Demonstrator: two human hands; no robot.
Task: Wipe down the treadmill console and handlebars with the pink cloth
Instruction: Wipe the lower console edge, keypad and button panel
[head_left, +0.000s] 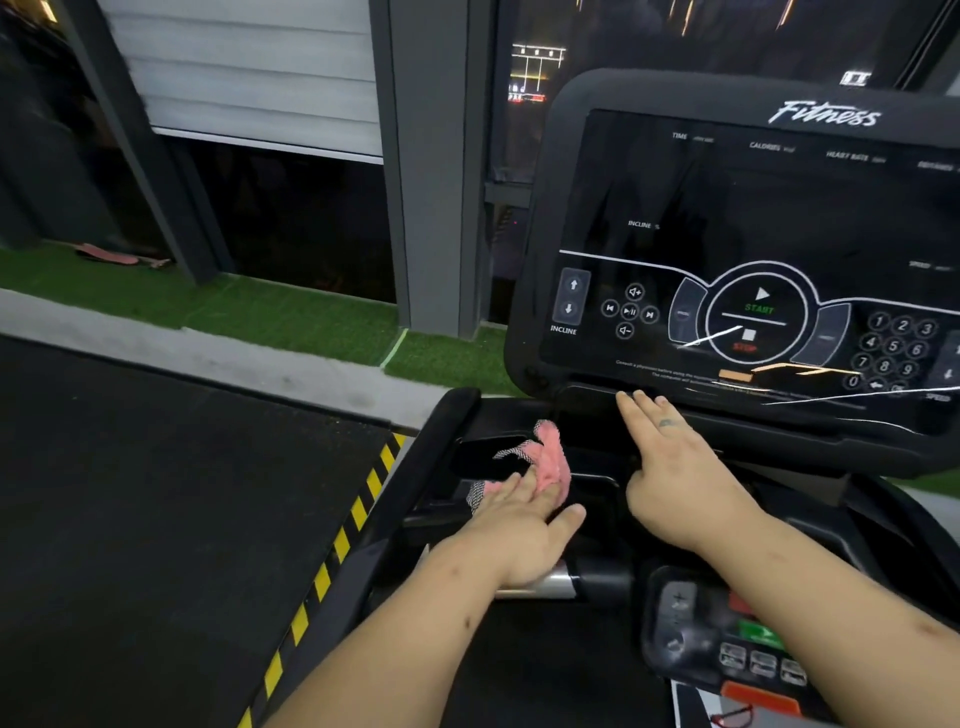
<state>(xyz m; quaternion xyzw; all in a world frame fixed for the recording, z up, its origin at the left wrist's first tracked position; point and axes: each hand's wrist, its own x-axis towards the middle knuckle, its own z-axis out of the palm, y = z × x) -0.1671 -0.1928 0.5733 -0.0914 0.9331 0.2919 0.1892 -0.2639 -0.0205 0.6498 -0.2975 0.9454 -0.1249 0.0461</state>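
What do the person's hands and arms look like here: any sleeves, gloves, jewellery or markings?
Both are bare: no sleeves, gloves, watch or rings show. The right hand carries a small dark tattoo-like mark on its back, near the knuckles. The left hand shows no such mark. A few small dark spots dot the left forearm and right forearm.

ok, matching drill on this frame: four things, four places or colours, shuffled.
Things:
1. cloth
2. right hand
3. START label
4. floor stripes

Matches:
A. green
B. yellow and black
C. fingertips at the lower edge of the console
D. pink, under the fingers of the left hand

Pairs: 1-D, 2-C, 3-A, 4-B
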